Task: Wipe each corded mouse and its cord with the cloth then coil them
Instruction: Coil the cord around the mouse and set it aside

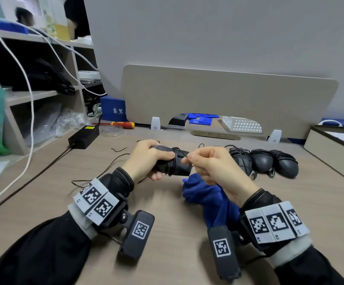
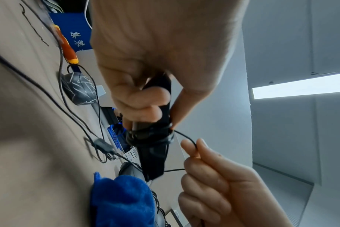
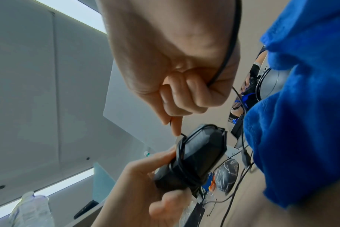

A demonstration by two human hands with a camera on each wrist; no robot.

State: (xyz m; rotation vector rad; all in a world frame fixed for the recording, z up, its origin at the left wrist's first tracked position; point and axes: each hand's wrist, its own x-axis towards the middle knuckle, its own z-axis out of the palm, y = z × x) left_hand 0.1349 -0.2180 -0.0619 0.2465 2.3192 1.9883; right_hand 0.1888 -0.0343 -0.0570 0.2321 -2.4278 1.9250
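three dark wrapped mice [image 1: 263,161] lie finished on the tabletop [image 1: 167,223]; left hand [image 1: 146,159] grips a black mouse [image 1: 177,163], right hand [image 1: 210,163] fingers pinch its thin cord [image 2: 186,136] mid-coil, blue cloth [image 1: 208,196] beneath.

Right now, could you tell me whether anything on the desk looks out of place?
Mostly no. Only a thin dark wire scrap lies loose on the desk, left of the left hand. Three wrapped mice sit in a row.

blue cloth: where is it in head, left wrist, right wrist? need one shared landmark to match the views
Head: blue cloth at lower centre-right on the desk, under the right hand.
Left wrist: bottom edge, left of centre.
Right wrist: fills the right side.
Shared landmark: the black mouse gripped by the left hand, cord wound round it.
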